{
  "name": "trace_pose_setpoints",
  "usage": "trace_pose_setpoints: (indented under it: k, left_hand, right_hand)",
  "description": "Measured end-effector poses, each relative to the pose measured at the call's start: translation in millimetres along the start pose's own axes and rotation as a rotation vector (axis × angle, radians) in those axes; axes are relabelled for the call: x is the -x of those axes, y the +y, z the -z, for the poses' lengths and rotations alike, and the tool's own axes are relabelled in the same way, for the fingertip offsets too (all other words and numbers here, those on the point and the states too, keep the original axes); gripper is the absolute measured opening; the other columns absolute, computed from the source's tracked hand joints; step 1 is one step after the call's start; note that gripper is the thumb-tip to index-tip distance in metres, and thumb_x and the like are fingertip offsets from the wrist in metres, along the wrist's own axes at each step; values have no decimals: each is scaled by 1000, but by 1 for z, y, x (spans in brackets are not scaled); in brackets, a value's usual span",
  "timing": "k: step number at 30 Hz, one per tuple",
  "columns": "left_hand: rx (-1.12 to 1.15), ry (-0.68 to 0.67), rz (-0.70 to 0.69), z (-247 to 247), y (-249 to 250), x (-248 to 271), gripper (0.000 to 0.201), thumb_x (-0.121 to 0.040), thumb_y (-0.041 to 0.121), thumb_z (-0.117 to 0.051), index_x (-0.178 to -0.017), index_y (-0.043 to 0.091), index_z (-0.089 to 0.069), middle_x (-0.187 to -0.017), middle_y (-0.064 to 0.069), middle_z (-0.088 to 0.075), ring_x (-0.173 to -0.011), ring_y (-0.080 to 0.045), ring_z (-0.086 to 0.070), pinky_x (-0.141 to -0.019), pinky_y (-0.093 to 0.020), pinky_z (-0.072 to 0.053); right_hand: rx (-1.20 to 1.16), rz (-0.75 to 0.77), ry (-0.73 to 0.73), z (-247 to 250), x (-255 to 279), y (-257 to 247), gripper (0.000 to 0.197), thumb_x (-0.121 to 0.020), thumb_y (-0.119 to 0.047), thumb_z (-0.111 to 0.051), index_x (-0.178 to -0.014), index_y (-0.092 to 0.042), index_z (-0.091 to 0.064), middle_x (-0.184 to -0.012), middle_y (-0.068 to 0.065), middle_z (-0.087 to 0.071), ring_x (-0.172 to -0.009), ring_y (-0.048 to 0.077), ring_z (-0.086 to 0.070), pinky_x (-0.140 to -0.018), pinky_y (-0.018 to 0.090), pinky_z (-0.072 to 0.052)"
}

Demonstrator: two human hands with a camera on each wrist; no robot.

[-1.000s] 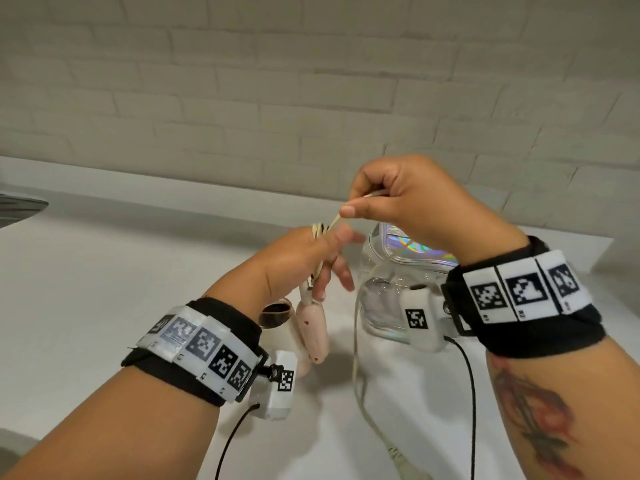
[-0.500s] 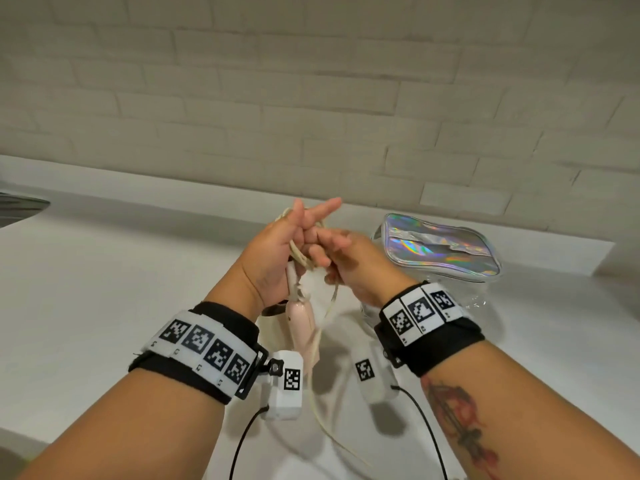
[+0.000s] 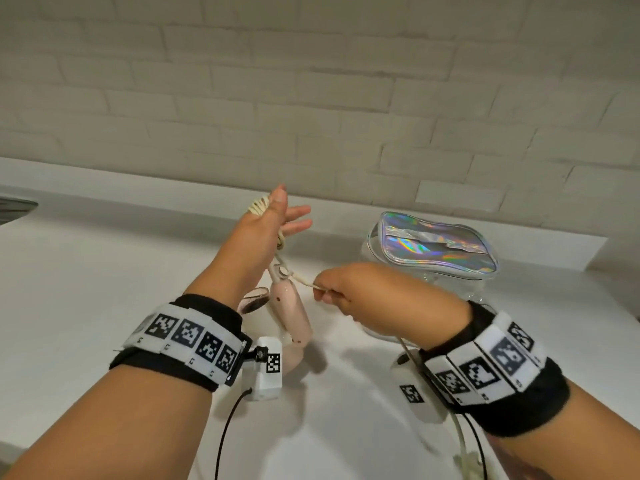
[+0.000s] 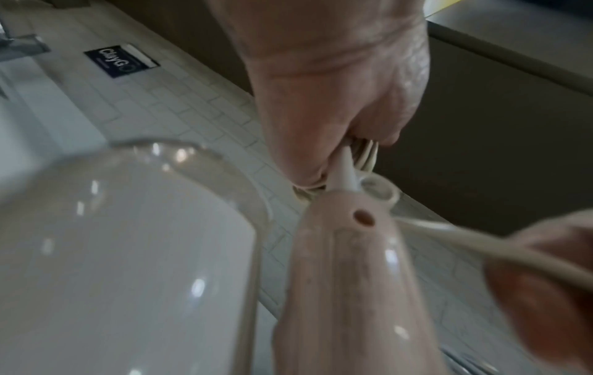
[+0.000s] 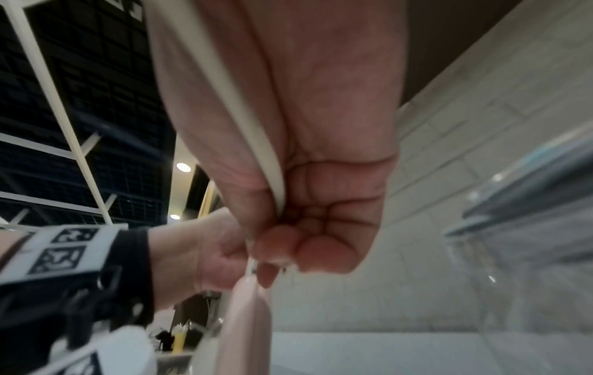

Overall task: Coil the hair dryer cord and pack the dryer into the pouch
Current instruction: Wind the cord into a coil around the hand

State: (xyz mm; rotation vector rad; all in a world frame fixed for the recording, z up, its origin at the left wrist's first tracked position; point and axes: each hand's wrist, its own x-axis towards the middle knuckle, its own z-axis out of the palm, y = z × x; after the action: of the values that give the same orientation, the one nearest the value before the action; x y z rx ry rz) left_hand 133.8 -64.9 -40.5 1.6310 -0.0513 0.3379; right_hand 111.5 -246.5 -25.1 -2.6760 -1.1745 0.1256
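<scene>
My left hand (image 3: 273, 223) is raised above the counter, with several turns of the cream cord (image 3: 259, 205) wound round it. In the left wrist view its palm (image 4: 337, 101) clamps the strands. The pink hair dryer (image 3: 289, 313) hangs from that cord just below, handle (image 4: 349, 279) uppermost. My right hand (image 3: 349, 292) pinches the cord a little to the dryer's right. The slack cord (image 5: 244, 114) runs back along that palm. The holographic pouch (image 3: 433, 247) stands behind my right hand, by the wall.
A white countertop (image 3: 86, 289) runs under both arms to a pale brick wall (image 3: 311, 98). A sink edge (image 3: 14, 209) shows at far left. The cord's loose end (image 3: 464, 459) trails off the counter's near edge beside my right wrist.
The hands were together at the coil half a second ago. My right hand has since drawn the cord down and to the right, and my left hand has risen.
</scene>
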Motion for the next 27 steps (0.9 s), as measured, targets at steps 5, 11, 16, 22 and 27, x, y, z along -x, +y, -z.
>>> trace_pose_setpoints:
  k: [5, 11, 16, 22, 27]
  left_hand:
    - [-340, -247, -16, -13, 21, 17, 61, -90, 71, -19, -118, 37, -61, -89, 9, -78, -79, -9, -72, -82, -24, -45]
    - [-254, -534, -33, -21, 18, 23, 55, -87, 62, -42, -102, 19, -73, -61, -6, -71, -46, -19, -52, -101, -46, -46]
    - [-152, -595, -3, -15, 20, 25, 39, -90, 29, -46, -80, 1, -71, -53, -11, -62, -33, -14, -43, -52, -20, -48]
    - [-17, -559, -39, -21, 16, 29, 46, -95, 36, -39, -89, 4, -72, -60, -16, -63, -39, -15, -52, -49, -18, -45]
    - [339, -362, 31, -21, 6, 23, 49, -93, 51, -40, -129, 22, -57, -105, -7, -76, -82, -13, -73, -76, -27, -50]
  right_hand:
    - [299, 137, 199, 50, 13, -8, 24, -92, -15, -45, -105, -23, -63, -104, -1, -66, -81, 16, -62, -63, 23, -42]
    - [519, 160, 542, 64, -2, 19, 26, -90, -36, -50, -80, -15, -60, -72, 3, -62, -60, 27, -57, -48, 31, -40]
    - [199, 102, 626, 43, -25, 44, 38, -94, -43, -42, -84, -12, -63, -70, 4, -60, -59, 21, -51, -54, 29, -35]
    - [-841, -98, 446, -15, -49, 35, 26, -88, -12, -48, -66, -11, -61, -52, 2, -54, -58, 19, -49, -57, 31, -39]
    - [-718, -171, 274, -45, -45, 19, 24, -98, -12, -40, -104, 0, -60, -66, 2, -47, -58, 12, -43, -49, 17, -31]
